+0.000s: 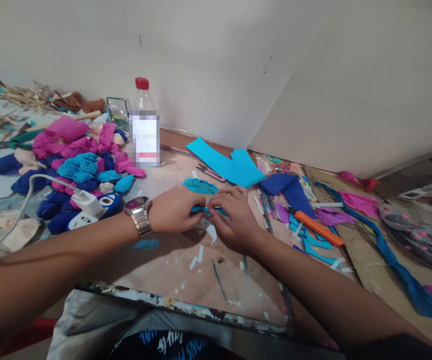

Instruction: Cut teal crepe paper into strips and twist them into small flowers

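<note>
I see the left hand (173, 209) and right hand (235, 217) pinching blue material (200, 209), a bottle (144, 130) at their eleven o'clock, an orange cutter (319, 228) at three.

A beige work surface (163, 270) with a paint-spotted front edge was noted. Near its middle a crinkled blue piece (200, 186) was seen; white scraps (200, 253) were scattered in front. Behind, snips (211, 173) were found beside a folded bright blue strip (234, 167). A red-capped bottle (144, 102) was stood rear left — a multicoloured heap (83, 160) was recorded farther left. Past the right edge, an orange cutter (319, 228) was observed among blue offcuts (315, 244).
</note>
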### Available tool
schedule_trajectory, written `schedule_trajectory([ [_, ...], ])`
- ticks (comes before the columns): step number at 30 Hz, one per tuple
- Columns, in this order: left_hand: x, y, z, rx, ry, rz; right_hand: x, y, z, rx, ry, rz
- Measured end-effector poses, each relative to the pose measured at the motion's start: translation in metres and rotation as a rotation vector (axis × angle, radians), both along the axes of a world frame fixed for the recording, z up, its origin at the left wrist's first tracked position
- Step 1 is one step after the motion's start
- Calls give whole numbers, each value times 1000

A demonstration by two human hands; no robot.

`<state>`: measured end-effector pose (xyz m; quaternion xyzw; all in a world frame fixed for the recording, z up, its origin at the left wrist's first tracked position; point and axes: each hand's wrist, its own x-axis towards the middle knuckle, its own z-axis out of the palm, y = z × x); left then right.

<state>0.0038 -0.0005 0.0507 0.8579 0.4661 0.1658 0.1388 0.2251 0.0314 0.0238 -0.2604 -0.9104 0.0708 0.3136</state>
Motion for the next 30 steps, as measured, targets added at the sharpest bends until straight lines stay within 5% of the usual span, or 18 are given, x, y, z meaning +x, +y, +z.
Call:
schedule_trajectory([
  [14, 3, -2, -2, 21, -46, -43, 1, 1, 0, 30, -49, 30],
  [22, -1, 2, 4, -141, -116, -45, 2, 2, 0, 50, -130, 27],
  [30, -3, 5, 3, -135, -30, -11, 1, 4, -3, 1, -105, 2],
])
